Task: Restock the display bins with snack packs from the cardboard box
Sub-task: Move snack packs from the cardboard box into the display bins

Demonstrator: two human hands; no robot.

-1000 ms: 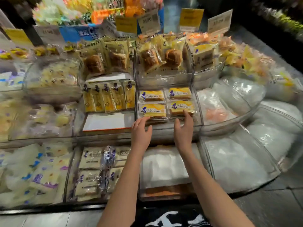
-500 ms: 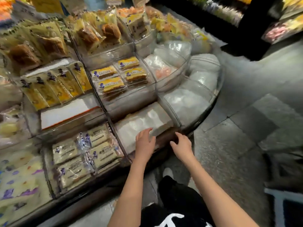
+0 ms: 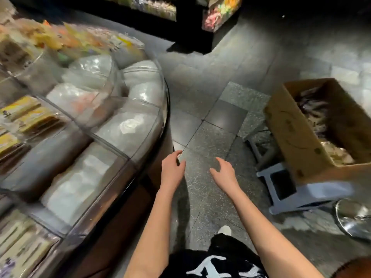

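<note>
Cardboard box (image 3: 297, 137) is found to the right, long axis running away, nearer the right grip (image 3: 222, 173) than the left grip (image 3: 172, 169); both are held spread, empty.

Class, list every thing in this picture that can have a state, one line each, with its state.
Left hand: empty, fingers relaxed.
Right hand: empty, fingers relaxed.
Cardboard box: open-topped, partly filled with packs.
Display bins: stocked.
Stool: upright beneath the box.
</note>
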